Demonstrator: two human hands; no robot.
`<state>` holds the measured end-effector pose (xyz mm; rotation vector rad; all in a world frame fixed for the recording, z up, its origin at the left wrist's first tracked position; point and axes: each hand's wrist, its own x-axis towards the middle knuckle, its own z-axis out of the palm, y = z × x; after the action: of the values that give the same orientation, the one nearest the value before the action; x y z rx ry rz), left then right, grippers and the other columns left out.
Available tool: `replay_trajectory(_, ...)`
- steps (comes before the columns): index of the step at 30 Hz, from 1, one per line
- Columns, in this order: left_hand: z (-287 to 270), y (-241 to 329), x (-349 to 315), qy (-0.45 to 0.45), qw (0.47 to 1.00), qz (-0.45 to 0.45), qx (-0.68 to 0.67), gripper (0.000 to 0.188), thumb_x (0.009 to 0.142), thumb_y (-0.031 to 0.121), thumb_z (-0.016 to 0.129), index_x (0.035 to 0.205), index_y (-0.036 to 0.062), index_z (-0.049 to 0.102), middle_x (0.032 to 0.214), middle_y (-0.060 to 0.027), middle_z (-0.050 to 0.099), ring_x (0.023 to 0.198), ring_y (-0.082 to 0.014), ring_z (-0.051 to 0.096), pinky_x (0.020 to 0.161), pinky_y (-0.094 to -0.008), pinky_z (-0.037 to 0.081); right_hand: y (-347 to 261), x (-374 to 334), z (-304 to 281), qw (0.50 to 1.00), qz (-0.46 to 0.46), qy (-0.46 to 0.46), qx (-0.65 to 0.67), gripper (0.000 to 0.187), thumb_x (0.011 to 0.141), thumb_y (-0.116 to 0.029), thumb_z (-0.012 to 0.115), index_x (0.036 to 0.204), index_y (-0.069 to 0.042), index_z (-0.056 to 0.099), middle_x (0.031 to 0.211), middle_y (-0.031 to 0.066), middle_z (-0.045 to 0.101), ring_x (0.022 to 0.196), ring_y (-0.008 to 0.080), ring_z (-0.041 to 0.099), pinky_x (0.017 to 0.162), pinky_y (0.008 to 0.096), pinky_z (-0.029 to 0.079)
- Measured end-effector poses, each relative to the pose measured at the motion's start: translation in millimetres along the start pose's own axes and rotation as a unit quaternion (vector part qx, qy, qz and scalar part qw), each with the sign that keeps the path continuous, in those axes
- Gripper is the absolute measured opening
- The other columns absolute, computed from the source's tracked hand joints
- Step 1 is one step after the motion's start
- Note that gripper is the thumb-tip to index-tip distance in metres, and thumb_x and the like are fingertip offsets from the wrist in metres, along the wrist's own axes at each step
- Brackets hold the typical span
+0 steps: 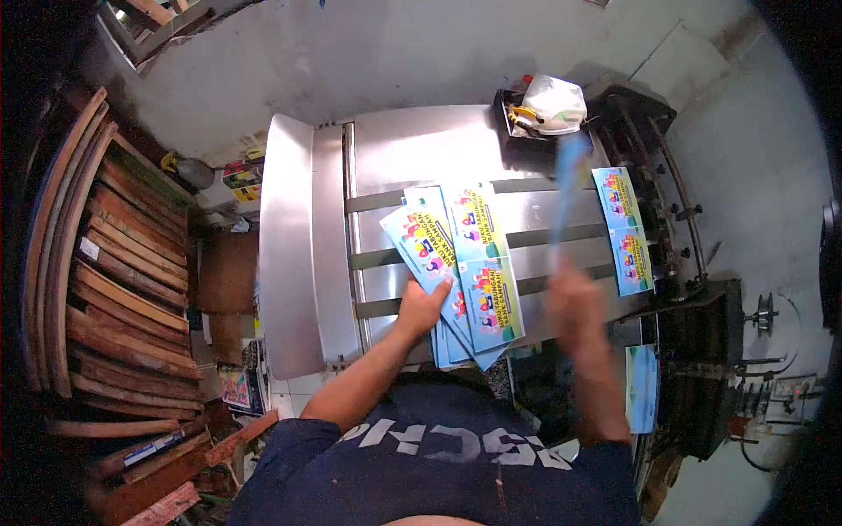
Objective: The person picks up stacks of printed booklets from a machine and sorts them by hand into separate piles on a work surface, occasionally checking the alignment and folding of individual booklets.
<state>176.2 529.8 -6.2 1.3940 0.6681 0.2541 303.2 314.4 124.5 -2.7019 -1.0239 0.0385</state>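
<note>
While hands hold sheets, box contains tools.

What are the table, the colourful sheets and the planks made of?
The table looks like smooth metal, perhaps stainless steel: it's silvery and shines where light hits.

The sheets seem to be paper or thin card, I can't tell which, perhaps slightly glossy: they're flat, thin-edged and printed in bright colours.

The planks look like bare wood: brown, uneven in shade, with a dull surface.

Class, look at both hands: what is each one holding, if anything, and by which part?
Left hand: fanned printed sheets, by their left edge, thumb on top. Right hand: a blurred blue sheet, apparently by its near end.
</note>
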Motion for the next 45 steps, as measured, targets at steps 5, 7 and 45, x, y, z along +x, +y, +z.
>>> replay_trajectory(5,7.7,26.5,-8.5,-0.012,0.995,-0.005,-0.095,0.034,0.086,0.022,0.067,0.107,-0.0032,0.060,0.101,-0.0133,0.068,0.091,-0.0205,0.065,0.081,-0.0342,0.050,-60.5,-22.8,78.0,0.993,-0.079,-0.060,0.064,0.051,0.085,-0.034,0.063,0.117,0.003,0.052,0.120,0.0258,0.054,0.108,0.0377,0.053,0.095,0.0448,0.042)
replay_trajectory(7,12.0,44.2,-14.8,-0.043,0.997,-0.016,0.056,0.033,0.084,0.020,0.069,0.106,-0.0025,0.061,0.099,-0.0119,0.068,0.088,-0.0199,0.065,0.079,-0.0339,0.051,-54.5,-22.3,72.2,0.995,-0.034,-0.052,0.079,0.057,0.082,-0.035,0.067,0.122,0.002,0.052,0.125,0.0237,0.052,0.114,0.0365,0.050,0.100,0.0435,0.039)
replay_trajectory(45,0.5,3.2,3.3,-0.029,0.996,0.064,0.051,0.056,0.080,0.023,0.072,0.117,-0.0060,0.041,0.105,-0.0218,0.063,0.097,-0.0312,0.064,0.086,-0.0403,0.049,-36.8,-9.7,53.5,0.988,0.094,-0.063,0.109,0.057,0.084,-0.007,0.047,0.139,-0.004,0.033,0.107,0.0277,0.061,0.086,0.0454,0.061,0.076,0.0519,0.050)
